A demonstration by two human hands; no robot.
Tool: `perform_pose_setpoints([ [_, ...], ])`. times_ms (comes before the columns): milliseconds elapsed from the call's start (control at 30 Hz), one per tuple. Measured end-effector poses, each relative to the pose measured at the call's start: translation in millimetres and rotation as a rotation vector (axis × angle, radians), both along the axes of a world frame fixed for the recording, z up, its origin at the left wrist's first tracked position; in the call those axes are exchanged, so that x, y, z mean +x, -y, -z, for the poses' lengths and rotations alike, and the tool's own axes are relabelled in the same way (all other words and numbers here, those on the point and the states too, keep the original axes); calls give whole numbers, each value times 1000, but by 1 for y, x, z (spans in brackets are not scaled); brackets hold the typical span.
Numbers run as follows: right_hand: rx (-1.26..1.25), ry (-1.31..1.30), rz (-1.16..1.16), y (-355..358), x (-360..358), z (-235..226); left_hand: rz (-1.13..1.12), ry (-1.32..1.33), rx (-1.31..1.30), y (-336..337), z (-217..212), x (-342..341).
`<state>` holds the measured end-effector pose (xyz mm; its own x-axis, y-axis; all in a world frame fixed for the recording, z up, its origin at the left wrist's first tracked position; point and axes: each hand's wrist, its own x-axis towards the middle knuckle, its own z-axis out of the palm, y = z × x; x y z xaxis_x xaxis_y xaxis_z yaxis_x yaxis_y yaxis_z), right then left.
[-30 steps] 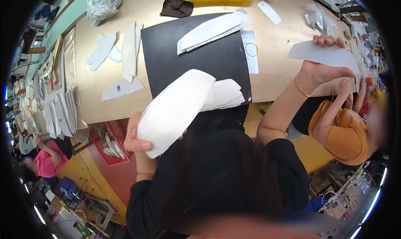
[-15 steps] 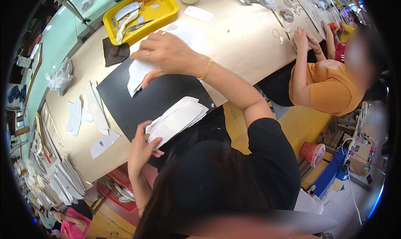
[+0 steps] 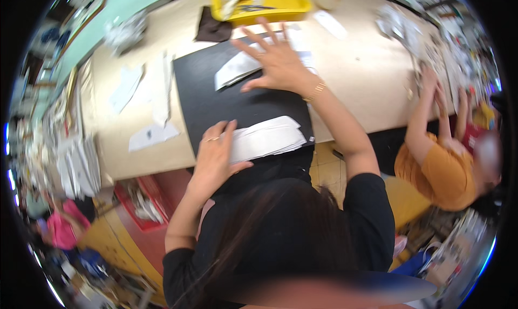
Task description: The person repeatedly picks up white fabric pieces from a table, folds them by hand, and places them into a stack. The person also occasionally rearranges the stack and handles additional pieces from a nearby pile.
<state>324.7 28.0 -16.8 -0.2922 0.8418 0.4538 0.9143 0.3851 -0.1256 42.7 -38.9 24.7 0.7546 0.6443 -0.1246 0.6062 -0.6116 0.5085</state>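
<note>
My left hand (image 3: 217,155) is closed round the left end of a stack of long white cut pieces (image 3: 270,138), thumb below and fingers above. The stack lies at the near edge of a black mat (image 3: 205,82). Over the far part of the mat, my right hand (image 3: 279,60) has its fingers spread and nothing in them. Beneath and beside it lies a second pile of white pieces (image 3: 233,71), partly hidden by the hand. A gold bracelet circles my right wrist.
A yellow tray (image 3: 270,15) with tools stands at the far edge beside a dark brown cloth (image 3: 213,25). Loose white pieces (image 3: 154,135) lie left of the mat. A red basket (image 3: 141,204) is below the table, and a person in an orange top (image 3: 437,171) sits at the right.
The view has turned, shifting the table. My right hand's fingers have spread wide over the far pile. My left hand still holds the near stack, now with its fingers over the top.
</note>
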Motion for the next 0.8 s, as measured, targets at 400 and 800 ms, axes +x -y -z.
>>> perform_pose_setpoints([
  [400, -730, -59, -159, 128, -56, -37, 52, -7, 88, 3, 15, 13],
  [800, -657, -136, -49, 128, -52, -25, 9, -61, 0, -4, 23, 5],
])
